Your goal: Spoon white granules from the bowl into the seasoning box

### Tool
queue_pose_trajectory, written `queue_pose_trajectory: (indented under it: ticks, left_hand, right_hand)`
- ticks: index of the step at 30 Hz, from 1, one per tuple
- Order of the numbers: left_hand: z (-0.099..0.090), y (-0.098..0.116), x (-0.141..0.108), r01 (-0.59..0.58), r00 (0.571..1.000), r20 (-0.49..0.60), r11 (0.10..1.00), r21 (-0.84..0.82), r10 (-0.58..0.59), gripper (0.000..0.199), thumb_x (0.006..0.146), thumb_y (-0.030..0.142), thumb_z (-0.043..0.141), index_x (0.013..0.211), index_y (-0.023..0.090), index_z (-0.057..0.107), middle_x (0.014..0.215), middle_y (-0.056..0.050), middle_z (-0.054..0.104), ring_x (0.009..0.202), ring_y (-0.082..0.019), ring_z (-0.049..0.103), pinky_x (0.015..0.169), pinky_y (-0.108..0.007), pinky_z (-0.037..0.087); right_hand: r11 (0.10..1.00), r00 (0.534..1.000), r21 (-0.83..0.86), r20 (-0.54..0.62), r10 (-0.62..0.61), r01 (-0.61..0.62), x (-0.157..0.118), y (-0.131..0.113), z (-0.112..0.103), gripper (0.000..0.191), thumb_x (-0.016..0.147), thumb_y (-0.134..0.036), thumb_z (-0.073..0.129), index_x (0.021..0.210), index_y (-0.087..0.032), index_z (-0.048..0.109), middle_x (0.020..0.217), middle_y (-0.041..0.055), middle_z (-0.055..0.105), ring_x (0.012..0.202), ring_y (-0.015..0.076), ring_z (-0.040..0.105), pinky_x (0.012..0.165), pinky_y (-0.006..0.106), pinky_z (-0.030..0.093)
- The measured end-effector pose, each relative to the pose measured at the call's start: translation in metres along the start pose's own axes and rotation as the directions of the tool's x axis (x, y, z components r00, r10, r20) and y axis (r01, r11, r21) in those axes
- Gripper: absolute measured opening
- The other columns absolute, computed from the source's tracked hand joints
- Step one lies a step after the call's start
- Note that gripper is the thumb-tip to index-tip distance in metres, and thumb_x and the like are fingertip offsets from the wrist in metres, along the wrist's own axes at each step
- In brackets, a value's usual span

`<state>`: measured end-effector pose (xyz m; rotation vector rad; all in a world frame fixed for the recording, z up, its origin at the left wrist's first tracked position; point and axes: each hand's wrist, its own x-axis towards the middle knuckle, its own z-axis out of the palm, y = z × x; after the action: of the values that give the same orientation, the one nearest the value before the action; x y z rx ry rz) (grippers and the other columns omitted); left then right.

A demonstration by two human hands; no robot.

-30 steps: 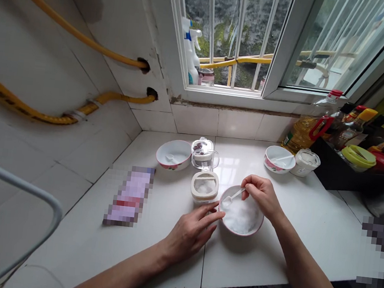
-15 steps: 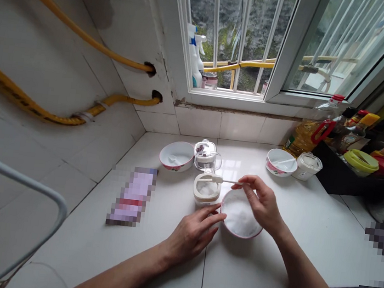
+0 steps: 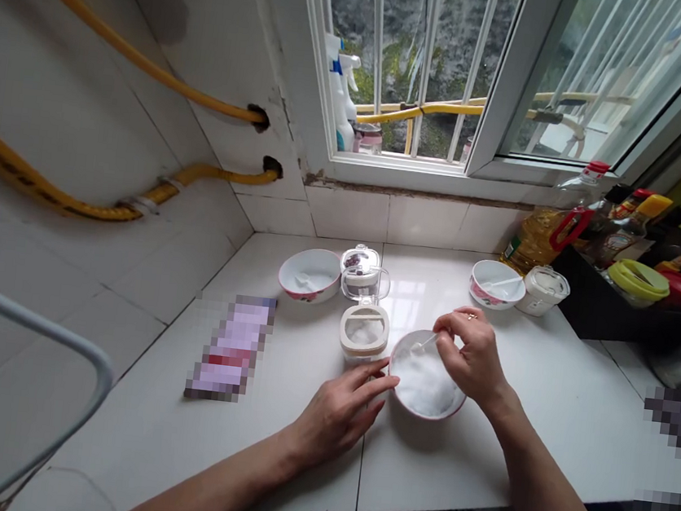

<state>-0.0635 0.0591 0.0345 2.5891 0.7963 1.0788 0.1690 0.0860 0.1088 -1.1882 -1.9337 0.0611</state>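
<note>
A small white spoon (image 3: 425,343) is pinched in my right hand (image 3: 469,354), its bowl end down in the white powder (image 3: 424,384). That powder fills much of a white bowl with a pink rim (image 3: 429,417). My left hand (image 3: 340,411) rests at the bowl's left side, fingers stretched out and fingertips touching the rim. Just left of the bowl stands a clear jar with a cream-framed lid top (image 3: 362,350), its see-through lid (image 3: 367,285) flipped back. White grains show inside the jar.
Behind stand another white bowl (image 3: 288,284) and a lidded jar with dark bits (image 3: 360,259). A flowered bowl with a spoon (image 3: 495,299), a white-filled jar (image 3: 545,294) and an oil bottle (image 3: 543,229) are back right. A blurred purple packet (image 3: 235,342) lies left.
My right hand has brought the spoon from over the cream-framed jar down into the powder in the bowl. My left hand has stayed at the rim.
</note>
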Motion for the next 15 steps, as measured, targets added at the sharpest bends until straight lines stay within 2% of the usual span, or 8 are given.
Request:
queue_pose_trajectory:
  ticks: [4,8,12,15]
  left_hand:
    - [0.001,0.0,0.0,0.004,1.0,0.0,1.0,0.0,-0.004,0.035,0.095,0.013,0.049,0.129,0.021,0.056,0.128,-0.015,0.066,0.114,-0.023,0.069,0.09,-0.034,0.062]
    - [0.001,0.0,0.0,0.001,1.0,0.0,1.0,-0.01,-0.001,0.036,0.095,0.013,0.05,0.129,0.021,0.056,0.129,-0.016,0.065,0.113,-0.023,0.069,0.091,-0.034,0.061]
    - [0.0,-0.001,0.0,-0.006,1.0,0.001,1.0,-0.016,0.006,0.037,0.095,0.013,0.05,0.13,0.021,0.055,0.129,-0.015,0.065,0.11,-0.022,0.07,0.09,-0.033,0.062]
    - [-0.001,0.0,0.001,-0.009,1.0,-0.005,1.0,-0.006,0.009,0.035,0.095,0.013,0.05,0.129,0.021,0.055,0.128,-0.016,0.066,0.11,-0.022,0.07,0.088,-0.033,0.062]
  right_hand:
    - [0.998,0.989,0.036,0.141,0.044,-0.05,-0.003,0.0,0.011,0.019,0.078,-0.011,0.047,0.07,-0.022,0.06,0.061,-0.0013,0.066,0.055,0.0149,0.054,0.088,0.039,0.046]
    - [0.962,0.967,0.142,0.134,0.215,-0.234,-0.001,0.0,0.009,0.019,0.075,-0.013,0.047,0.063,-0.022,0.059,0.063,0.0007,0.068,0.069,0.0189,0.061,0.08,0.035,0.046]
    - [0.857,0.91,0.306,0.164,0.381,-0.414,0.004,0.002,0.002,0.016,0.072,-0.017,0.047,0.062,-0.021,0.06,0.052,-0.0019,0.06,0.057,0.0156,0.054,0.065,0.029,0.044]
    - [0.768,0.868,0.405,0.216,0.447,-0.496,0.006,0.002,0.001,0.014,0.07,-0.021,0.048,0.064,-0.02,0.061,0.05,-0.003,0.057,0.052,0.0143,0.052,0.059,0.027,0.041]
